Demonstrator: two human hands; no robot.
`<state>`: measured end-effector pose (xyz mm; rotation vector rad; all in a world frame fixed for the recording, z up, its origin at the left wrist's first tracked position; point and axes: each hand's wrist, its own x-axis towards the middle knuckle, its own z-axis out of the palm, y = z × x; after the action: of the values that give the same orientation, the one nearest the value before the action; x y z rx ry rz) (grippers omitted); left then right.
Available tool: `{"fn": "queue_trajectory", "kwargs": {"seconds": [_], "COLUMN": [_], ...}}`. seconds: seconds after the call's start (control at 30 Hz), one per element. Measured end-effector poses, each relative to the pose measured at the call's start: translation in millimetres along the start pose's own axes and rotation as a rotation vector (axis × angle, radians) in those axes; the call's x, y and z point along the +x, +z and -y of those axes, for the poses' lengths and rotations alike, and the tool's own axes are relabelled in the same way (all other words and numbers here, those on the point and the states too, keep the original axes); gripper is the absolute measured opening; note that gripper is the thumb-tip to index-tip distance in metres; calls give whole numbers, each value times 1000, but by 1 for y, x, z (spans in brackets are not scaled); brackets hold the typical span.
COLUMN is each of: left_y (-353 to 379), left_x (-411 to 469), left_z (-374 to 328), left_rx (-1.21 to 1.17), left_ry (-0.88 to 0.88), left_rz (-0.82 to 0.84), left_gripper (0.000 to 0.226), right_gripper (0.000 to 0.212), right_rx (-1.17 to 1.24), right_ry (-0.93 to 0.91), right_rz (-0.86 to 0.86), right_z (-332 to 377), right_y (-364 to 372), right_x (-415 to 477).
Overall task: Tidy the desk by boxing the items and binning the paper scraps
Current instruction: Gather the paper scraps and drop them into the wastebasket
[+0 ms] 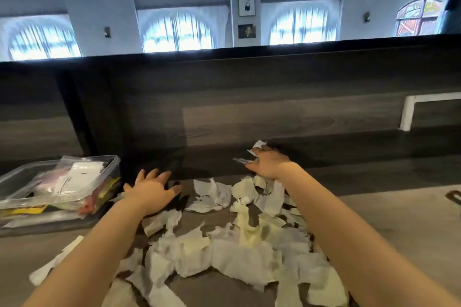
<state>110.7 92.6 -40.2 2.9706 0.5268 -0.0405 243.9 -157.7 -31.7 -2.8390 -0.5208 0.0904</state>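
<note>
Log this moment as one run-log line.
left hand: open, by paper scraps | right hand: on far scrap, grip unclear | plastic box: items inside | bin: not in view

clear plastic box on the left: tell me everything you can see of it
The clear plastic box is a shallow rectangular tub with rounded corners and no lid on. It sits upright at the left of the desk. Zip bags with white paper and yellow and red items fill it past the rim. A flat grey sheet, perhaps its lid, lies under it. The left hand is to its right, not touching it.
</note>
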Motion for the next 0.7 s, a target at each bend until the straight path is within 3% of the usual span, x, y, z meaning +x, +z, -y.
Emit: {"fn": "queue_trajectory", "kwargs": {"seconds": [0.27,0.47,0.7], "left_y": [12,15,4], "left_x": [15,0,-45], "left_z": [20,-1,-26], "left_rx": [7,-105,-352], "left_ry": [-67,56,135], "left_rz": [135,120,126], "left_gripper": [69,55,37], "right_gripper": [71,61,50], "right_rx": [-30,25,198], "right_ry": [44,-149,-204], "right_rz": [151,295,358], "right_z": [7,37,47], "right_y": [6,2,2], "right_x": [24,-11,-60]}}
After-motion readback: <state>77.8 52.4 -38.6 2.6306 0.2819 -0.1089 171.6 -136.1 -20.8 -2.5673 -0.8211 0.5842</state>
